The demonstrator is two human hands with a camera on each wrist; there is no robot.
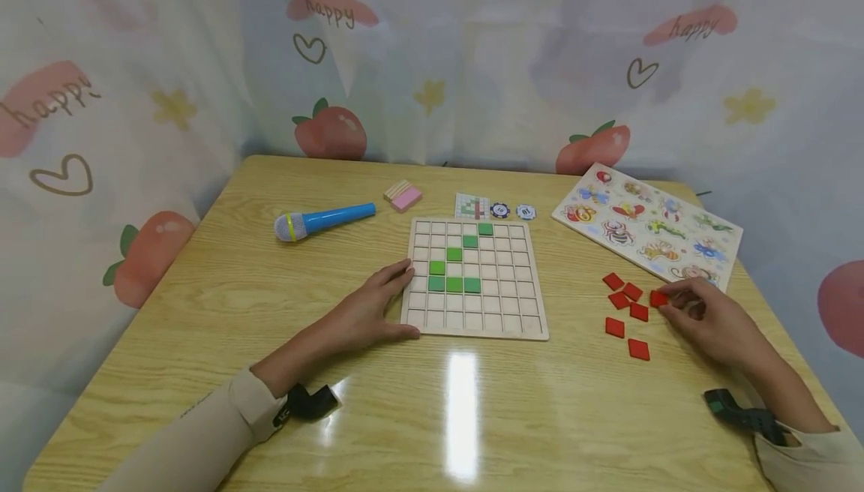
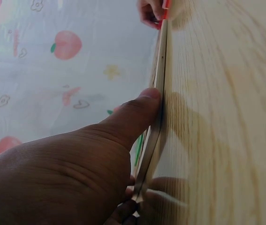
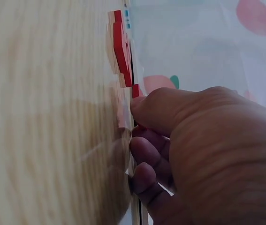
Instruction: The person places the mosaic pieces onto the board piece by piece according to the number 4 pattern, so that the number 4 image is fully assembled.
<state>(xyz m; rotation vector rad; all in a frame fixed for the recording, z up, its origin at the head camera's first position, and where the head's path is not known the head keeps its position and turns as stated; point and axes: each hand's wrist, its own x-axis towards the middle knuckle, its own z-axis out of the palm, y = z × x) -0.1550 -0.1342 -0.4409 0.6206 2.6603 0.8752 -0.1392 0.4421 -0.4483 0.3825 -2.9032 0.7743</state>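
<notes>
Table (image 1: 202, 289), wood-grained, its gloss catching light in my head feed; board (image 1: 502, 303), matt pale wood; red tiles (image 1: 638, 349), smooth; microphone (image 1: 331, 220), which I read as smooth plastic; sleeves (image 1: 202, 432), matt cloth; backdrop (image 1: 472, 117), creased sheeting.

Free lane between board (image 1: 502, 304) and red tiles (image 1: 614, 328)

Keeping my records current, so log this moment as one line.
left hand: touches grid board | right hand: pinches red tile | green tiles: on grid board | other red tiles: on table
</notes>
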